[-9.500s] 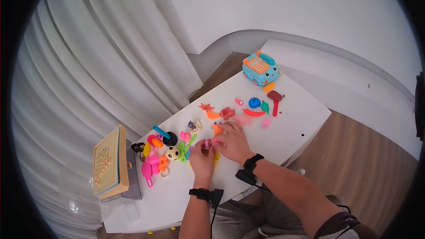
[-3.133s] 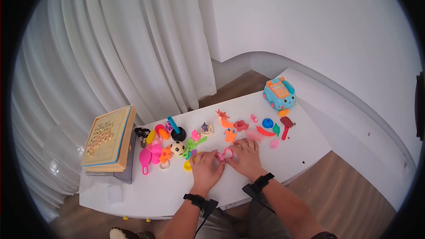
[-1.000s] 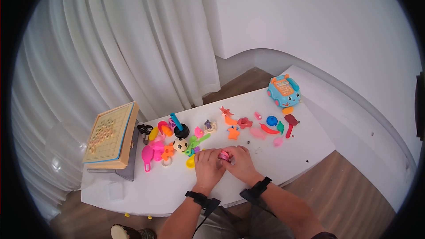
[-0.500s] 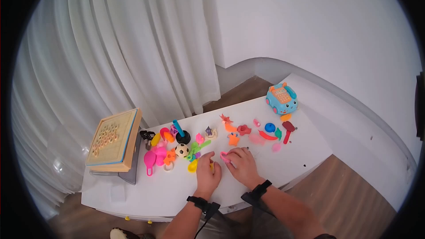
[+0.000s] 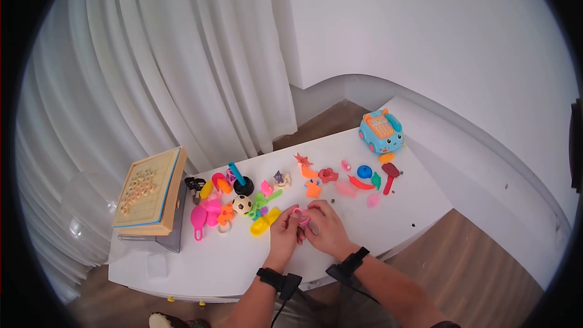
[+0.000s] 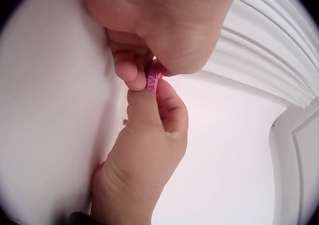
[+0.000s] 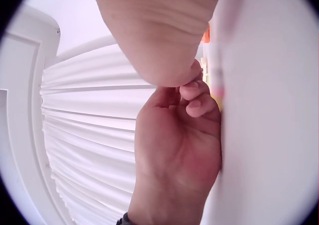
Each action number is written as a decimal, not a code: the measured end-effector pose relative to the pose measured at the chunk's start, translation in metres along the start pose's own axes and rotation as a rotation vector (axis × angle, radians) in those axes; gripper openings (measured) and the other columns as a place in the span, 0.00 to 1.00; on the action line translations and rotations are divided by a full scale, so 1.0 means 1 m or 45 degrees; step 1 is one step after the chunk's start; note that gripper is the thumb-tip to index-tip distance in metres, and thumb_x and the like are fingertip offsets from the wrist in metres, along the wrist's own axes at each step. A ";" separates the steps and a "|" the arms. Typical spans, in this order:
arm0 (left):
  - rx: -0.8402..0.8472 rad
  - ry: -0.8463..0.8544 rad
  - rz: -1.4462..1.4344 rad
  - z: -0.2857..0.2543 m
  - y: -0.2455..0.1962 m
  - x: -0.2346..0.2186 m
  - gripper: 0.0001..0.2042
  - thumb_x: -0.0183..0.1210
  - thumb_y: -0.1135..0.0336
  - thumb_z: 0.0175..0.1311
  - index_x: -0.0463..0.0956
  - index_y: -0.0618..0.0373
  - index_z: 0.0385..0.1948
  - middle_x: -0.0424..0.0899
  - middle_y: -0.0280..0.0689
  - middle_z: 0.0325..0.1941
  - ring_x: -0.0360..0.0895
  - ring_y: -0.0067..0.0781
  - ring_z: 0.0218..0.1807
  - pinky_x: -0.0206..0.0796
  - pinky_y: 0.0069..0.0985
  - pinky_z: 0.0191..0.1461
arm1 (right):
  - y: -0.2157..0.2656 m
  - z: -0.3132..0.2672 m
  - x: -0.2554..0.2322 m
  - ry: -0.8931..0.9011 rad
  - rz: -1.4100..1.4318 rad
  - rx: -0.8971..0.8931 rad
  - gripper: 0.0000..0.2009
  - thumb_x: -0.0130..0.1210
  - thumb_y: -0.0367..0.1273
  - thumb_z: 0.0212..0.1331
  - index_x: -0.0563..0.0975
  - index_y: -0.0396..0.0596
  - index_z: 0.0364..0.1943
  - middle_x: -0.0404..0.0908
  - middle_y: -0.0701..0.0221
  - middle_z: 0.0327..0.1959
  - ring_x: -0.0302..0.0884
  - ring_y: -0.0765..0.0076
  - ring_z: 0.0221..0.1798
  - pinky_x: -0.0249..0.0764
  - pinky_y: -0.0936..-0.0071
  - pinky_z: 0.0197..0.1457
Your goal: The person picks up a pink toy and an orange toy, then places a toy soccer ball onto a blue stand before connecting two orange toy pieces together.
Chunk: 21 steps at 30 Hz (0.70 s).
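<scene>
Both hands meet over the white table [image 5: 200, 261] near its front edge. Between them is a small pink toy ring [image 5: 299, 213]. My left hand [image 5: 291, 221] pinches it from the left and my right hand [image 5: 314, 218] from the right. The left wrist view shows the pink ring [image 6: 153, 79] squeezed between the left fingers [image 6: 124, 68] above and the right thumb [image 6: 144, 103] below. In the right wrist view the ring is hidden behind the left hand [image 7: 174, 150] and right fingers [image 7: 164, 60].
A yellow toy [image 5: 265, 221] lies just left of the hands. Behind it are a toy football [image 5: 242, 205], a pink paddle [image 5: 198, 220] and several small coloured toys. An orange star [image 5: 313, 189], red hammer [image 5: 388, 175] and blue toy phone [image 5: 380, 130] lie farther back right. A wooden board game [image 5: 149, 191] sits at the left edge.
Half a second ago the hands were a little apart, the left one over the yellow toy. They have now closed together on the pink ring, and the yellow toy lies uncovered.
</scene>
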<state>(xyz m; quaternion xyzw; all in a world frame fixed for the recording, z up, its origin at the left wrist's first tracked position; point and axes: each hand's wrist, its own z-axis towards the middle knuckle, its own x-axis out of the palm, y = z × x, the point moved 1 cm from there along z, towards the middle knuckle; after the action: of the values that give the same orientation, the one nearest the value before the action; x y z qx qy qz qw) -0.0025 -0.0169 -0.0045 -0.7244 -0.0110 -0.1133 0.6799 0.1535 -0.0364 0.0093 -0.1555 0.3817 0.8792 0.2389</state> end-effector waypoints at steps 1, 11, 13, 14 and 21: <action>-0.009 -0.001 0.002 -0.001 0.000 0.000 0.19 0.54 0.61 0.83 0.75 0.63 0.66 0.84 0.33 0.34 0.77 0.19 0.24 0.69 0.18 0.24 | 0.000 0.000 0.000 0.002 0.002 0.009 0.17 0.66 0.24 0.52 0.80 0.47 0.48 0.75 0.63 0.54 0.80 0.52 0.52 0.79 0.58 0.54; 0.042 0.114 0.041 -0.004 -0.007 -0.003 0.21 0.54 0.60 0.83 0.74 0.62 0.69 0.86 0.35 0.39 0.85 0.23 0.33 0.80 0.21 0.38 | -0.012 0.002 0.002 0.137 0.104 0.458 0.11 0.56 0.33 0.72 0.79 0.43 0.53 0.87 0.57 0.39 0.86 0.53 0.39 0.81 0.62 0.44; 0.027 0.124 0.071 -0.004 -0.008 -0.001 0.21 0.53 0.59 0.84 0.74 0.62 0.69 0.87 0.36 0.39 0.86 0.24 0.34 0.82 0.22 0.40 | -0.013 0.001 0.001 0.145 0.092 0.453 0.11 0.57 0.33 0.72 0.79 0.43 0.53 0.86 0.57 0.39 0.86 0.51 0.39 0.81 0.61 0.44; 0.004 0.084 0.047 -0.005 -0.008 0.000 0.21 0.53 0.57 0.84 0.75 0.63 0.67 0.87 0.36 0.38 0.86 0.25 0.34 0.82 0.22 0.40 | -0.013 0.000 0.001 0.144 0.104 0.435 0.11 0.57 0.33 0.72 0.79 0.43 0.52 0.86 0.57 0.39 0.86 0.50 0.39 0.81 0.60 0.44; -0.131 0.081 0.063 0.001 -0.011 -0.005 0.25 0.50 0.47 0.84 0.83 0.64 0.45 0.87 0.39 0.34 0.87 0.27 0.33 0.84 0.25 0.39 | -0.015 -0.003 0.006 0.080 0.138 0.302 0.10 0.53 0.30 0.74 0.79 0.44 0.53 0.85 0.56 0.45 0.85 0.48 0.44 0.81 0.59 0.48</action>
<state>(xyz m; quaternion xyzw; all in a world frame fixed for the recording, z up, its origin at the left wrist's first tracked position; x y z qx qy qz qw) -0.0091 -0.0146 0.0055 -0.7544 0.0342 -0.1198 0.6445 0.1566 -0.0279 -0.0045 -0.1326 0.4982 0.8343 0.1955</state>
